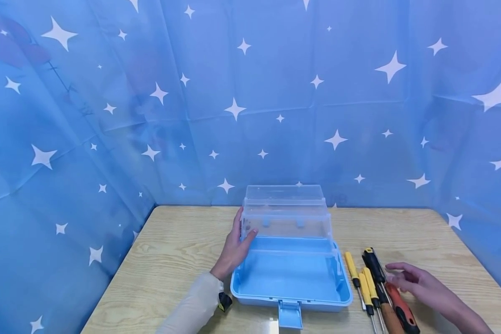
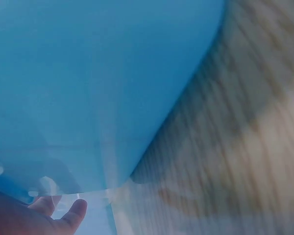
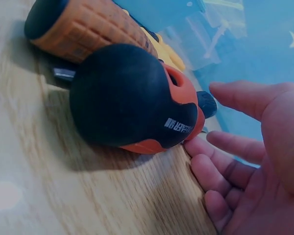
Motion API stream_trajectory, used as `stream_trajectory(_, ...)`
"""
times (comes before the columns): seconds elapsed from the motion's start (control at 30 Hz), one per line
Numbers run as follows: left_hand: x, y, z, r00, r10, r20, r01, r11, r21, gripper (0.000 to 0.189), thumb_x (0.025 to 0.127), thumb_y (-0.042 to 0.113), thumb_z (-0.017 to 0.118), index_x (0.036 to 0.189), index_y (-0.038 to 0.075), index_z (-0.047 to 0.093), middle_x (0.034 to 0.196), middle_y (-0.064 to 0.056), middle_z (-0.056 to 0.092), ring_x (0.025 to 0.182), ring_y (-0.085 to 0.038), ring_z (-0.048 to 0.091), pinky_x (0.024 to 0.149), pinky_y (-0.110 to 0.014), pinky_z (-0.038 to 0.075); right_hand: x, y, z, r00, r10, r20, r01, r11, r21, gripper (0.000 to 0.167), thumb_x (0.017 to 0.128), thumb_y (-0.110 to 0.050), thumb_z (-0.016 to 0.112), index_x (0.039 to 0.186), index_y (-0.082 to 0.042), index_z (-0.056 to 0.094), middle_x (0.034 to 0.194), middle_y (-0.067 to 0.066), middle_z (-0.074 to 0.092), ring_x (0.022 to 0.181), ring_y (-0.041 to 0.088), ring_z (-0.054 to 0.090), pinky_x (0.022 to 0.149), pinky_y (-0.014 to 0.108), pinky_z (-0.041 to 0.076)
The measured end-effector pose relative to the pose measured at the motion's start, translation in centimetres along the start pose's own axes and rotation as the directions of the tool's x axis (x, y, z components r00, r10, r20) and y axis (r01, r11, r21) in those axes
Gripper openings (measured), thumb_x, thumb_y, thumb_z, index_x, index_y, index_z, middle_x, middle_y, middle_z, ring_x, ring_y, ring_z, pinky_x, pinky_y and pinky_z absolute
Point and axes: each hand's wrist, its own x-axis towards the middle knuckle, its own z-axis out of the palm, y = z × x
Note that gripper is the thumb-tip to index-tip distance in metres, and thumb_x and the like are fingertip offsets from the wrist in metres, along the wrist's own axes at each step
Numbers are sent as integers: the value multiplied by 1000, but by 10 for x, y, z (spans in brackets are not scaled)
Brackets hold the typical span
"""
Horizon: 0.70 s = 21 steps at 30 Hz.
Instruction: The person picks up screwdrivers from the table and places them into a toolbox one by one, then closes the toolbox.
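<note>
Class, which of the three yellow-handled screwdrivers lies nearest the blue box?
The leftmost yellow screwdriver in the head view: it's beside the blue box; the other two lie farther right.

Blue box (image 1: 290, 276): open above | clear lid (image 1: 287, 211): bars rear | tools (image 1: 370, 284): crowd right side | behind lid: hard to judge

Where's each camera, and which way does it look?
Head: on the head, looking forward and down at the blue box, table and tools; left hand, right hand and sleeve show.
Left wrist: on that wrist, facing the box's side and table; fingers show.
Right wrist: on that wrist, facing tool handles; right hand shows.
Head and left wrist share the box.
</note>
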Motion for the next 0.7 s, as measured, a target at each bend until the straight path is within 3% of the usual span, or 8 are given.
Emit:
stream_trajectory(0.4, -1, 5, 0, 1000, 4, -13, -4, 1000, 18, 73, 100, 51, 51, 157, 43, 5, 159, -2, 34, 146, -29, 32, 117, -59, 25, 1, 5, 0, 996, -74, 52, 73, 997, 13, 63, 102, -18, 55, 141, 22, 26, 98, 10, 64, 93, 13, 66, 75, 22, 51)
stream_trajectory(0.57, -1, 3, 0, 1000, 7, -7, -7, 1000, 18, 76, 100, 51, 50, 159, 35, 6, 158, -3, 35, 146, -30, 33, 116, -60, 26, 2, 5, 1, 996, -74, 43, 74, 997, -6, 63, 100, -18, 59, 139, 22, 30, 93, 10, 63, 90, 12, 66, 73, 21, 50)
stream_trajectory(0.7, -1, 2, 0, 1000, 7, -10, -7, 1000, 23, 75, 100, 51, 50, 159, 38, 6, 158, -3, 35, 145, -30, 34, 116, -59, 27, 2, 5, 2, 996, -81, 42, 82, 996, -18, 62, 99, -18, 60, 137, 22, 33, 90, 9, 62, 87, 14, 65, 71, 23, 50)
